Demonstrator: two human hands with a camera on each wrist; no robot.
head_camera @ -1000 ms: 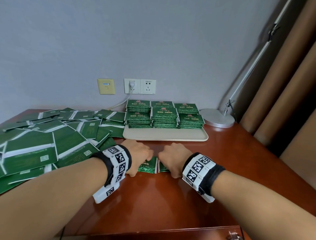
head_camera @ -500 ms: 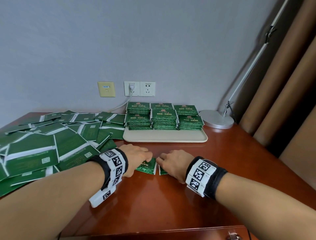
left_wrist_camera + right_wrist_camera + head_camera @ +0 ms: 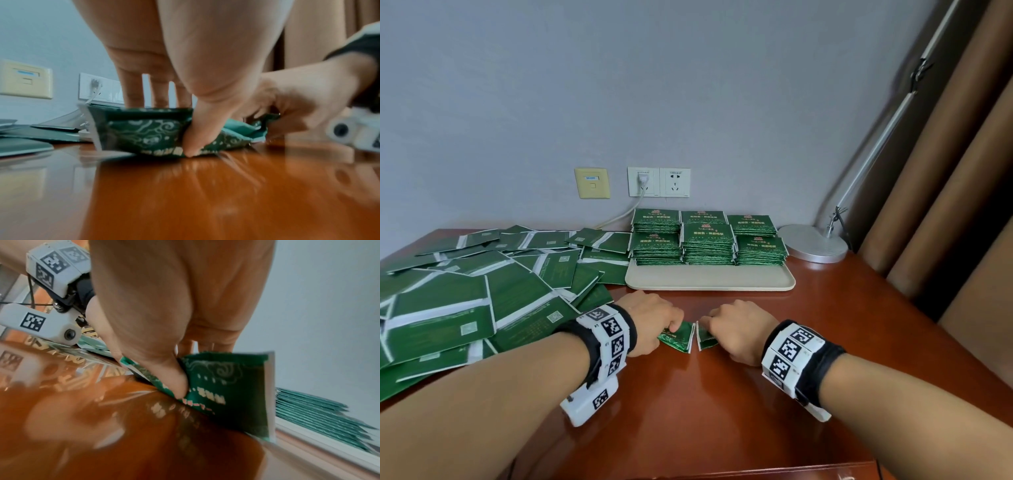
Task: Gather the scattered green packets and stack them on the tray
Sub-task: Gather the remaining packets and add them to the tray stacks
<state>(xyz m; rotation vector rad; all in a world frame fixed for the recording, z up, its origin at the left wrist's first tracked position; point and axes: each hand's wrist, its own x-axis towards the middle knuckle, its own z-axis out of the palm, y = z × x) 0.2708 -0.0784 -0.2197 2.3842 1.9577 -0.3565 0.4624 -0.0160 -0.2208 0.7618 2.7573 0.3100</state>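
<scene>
Green packets at the centre of the head view, pinched against the table — left hand at 9 o'clock, right hand at 3 o'clock. Tray at 12 o'clock with six stacks on its far half; loose packets spread at 9 to 10 o'clock.

Left wrist: thumb and fingers clamped on one green packet standing on edge.

Right wrist: thumb pressed on another packet — fingers behind it, gripping.
</scene>
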